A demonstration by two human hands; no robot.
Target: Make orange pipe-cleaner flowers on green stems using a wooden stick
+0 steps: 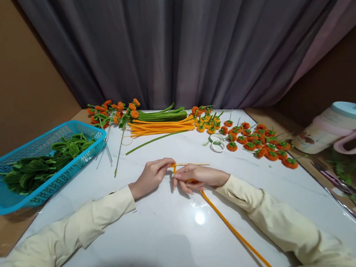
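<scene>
Here: orange fuzzy stem (236, 232), one, frame centre to lower right, long axis slanting down rightward; my left hand (151, 176), fingertips pinched on its upper end; my right hand (201, 175), half-curled around it; thin stick (199, 164), nearly level.

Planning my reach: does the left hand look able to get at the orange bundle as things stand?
Probably yes: the orange bundle lies ahead of the left hand, only a loose green stem between them. The hand seems to pinch an orange strip, though, and may need freeing.
</scene>
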